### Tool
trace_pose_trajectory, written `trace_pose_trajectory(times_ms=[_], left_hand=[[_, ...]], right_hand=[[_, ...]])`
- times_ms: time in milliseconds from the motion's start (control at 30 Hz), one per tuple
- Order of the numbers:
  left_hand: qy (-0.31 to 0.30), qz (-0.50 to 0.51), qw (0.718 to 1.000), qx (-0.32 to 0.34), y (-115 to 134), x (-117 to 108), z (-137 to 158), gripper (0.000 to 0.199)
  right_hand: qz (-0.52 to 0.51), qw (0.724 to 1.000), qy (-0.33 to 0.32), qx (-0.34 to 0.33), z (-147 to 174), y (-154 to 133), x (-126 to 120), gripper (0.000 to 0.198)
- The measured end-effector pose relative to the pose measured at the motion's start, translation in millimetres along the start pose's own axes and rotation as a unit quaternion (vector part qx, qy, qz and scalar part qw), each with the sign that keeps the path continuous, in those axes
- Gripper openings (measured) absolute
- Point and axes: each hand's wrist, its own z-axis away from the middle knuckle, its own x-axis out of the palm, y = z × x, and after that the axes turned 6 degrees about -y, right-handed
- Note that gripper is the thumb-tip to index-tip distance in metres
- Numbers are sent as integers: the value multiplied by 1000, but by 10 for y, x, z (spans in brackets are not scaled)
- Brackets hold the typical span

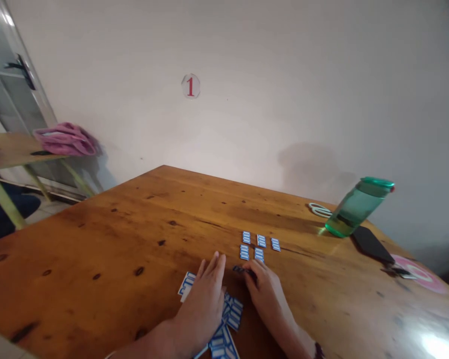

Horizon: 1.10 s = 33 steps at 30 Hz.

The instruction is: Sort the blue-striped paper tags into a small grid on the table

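Note:
Fingers stretched out together, my left hand (207, 295) lies over part of a loose pile of small blue-and-white patterned cards (235, 314). A white-edged card (187, 283) sticks out from under its left side. My right hand (267, 290) pinches a small dark-looking card (238, 269), seen nearly edge-on, just above or at the tabletop; its fingertips are partly hidden. Just beyond that hand, similar cards lie in two short rows: three at the back, including a middle card (261, 241), and two in front, including a left card (244, 252).
All this is on a wooden table (108, 229). To the right stand or lie a green bottle (359, 207), a pale coiled cable (319, 210), a black phone-like slab (372, 244), keys (398, 270) and a pink disc (422, 274). Pink cloth (65, 138) sits on another table.

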Motion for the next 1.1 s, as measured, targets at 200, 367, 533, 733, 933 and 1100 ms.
trace_pose_trajectory(times_ms=[200, 367, 533, 733, 933, 1100], left_hand=[[-68, -46, 997, 8, 59, 29, 44, 58], [-62, -35, 997, 9, 38, 37, 53, 61], [-42, 2, 998, 36, 29, 56, 66, 67], [-29, 19, 998, 46, 25, 57, 90, 66], [-35, 22, 999, 32, 39, 58, 89, 65], [-61, 13, 998, 9, 97, 6, 83, 62]], right_hand=[[13, 999, -43, -2, 1, -3, -16, 17], [-1, 998, -57, 1, 12, 36, 18, 15], [4, 999, -48, -5, 24, 61, 45, 16], [9, 998, -53, -12, 32, 61, 52, 17], [10, 998, -65, -8, 31, 48, 40, 17], [15, 998, -63, -12, 28, 36, 21, 18]])
